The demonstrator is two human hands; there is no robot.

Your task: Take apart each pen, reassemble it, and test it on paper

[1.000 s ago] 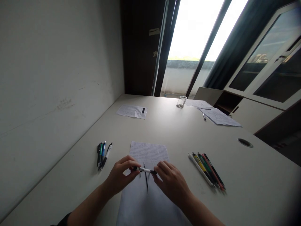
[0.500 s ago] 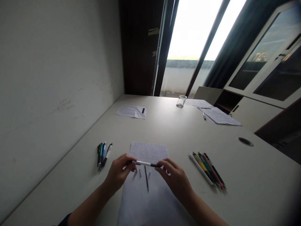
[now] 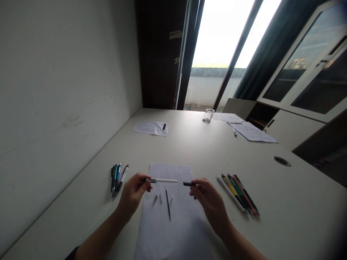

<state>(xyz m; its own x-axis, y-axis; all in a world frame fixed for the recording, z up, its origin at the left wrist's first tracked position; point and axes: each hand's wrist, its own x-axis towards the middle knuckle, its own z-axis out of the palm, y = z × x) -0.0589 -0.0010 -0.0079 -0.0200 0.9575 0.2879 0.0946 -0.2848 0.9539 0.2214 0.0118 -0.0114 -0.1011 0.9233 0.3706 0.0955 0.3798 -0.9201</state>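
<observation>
Working at a white desk (image 3: 94,202), over paper (image 3: 173,240) bearing a refill (image 3: 168,206) and small parts (image 3: 155,198). Pinching between thumb and fingers, above the paper, a pen barrel (image 3: 168,180) in the left hand (image 3: 133,192) and a dark grip (image 3: 187,184) in the right hand (image 3: 210,196). Possibly risking dropping the grip through a slackening pinch, or scattering parts by brushing them. Pointing the barrel's free end rightward, toward the grip, long axis sideways, nearly level. Facing a distant glass jar (image 3: 208,116).

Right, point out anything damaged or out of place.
The white pen barrel in the left hand and dark end piece in the right hand are apart, as if dismantled; a thin rod lies on the paper. Smudges mar the wall.
</observation>
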